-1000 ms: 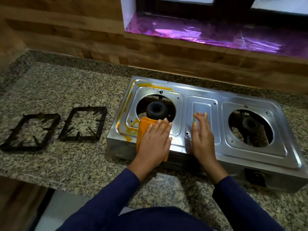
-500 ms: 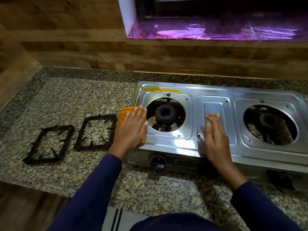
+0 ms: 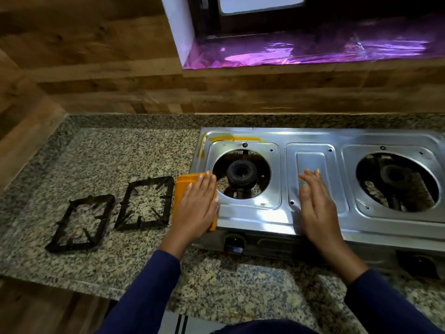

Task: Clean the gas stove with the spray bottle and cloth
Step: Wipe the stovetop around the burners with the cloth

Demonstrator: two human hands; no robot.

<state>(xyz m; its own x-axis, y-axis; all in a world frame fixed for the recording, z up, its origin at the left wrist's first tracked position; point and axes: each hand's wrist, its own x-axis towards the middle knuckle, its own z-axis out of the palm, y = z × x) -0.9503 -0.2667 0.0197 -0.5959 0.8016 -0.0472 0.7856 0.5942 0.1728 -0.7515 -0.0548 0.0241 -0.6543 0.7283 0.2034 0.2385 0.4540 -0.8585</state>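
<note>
Orange cloth (image 3: 181, 192) flat beneath left hand (image 3: 197, 206) fingers (image 3: 204, 183), stove (image 3: 265, 216) left edge

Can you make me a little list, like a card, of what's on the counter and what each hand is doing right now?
place: speckled stone counter
stove: steel, two burners, pan racks taken off
pan racks: two black ones, and, flat on the counter left of the stove
mess: yellow smear along the stove's back left edge
cloth: orange, at the stove's left edge
left hand: flat on the cloth
right hand: flat on the stove's middle panel, empty
spray bottle: not in view
</note>
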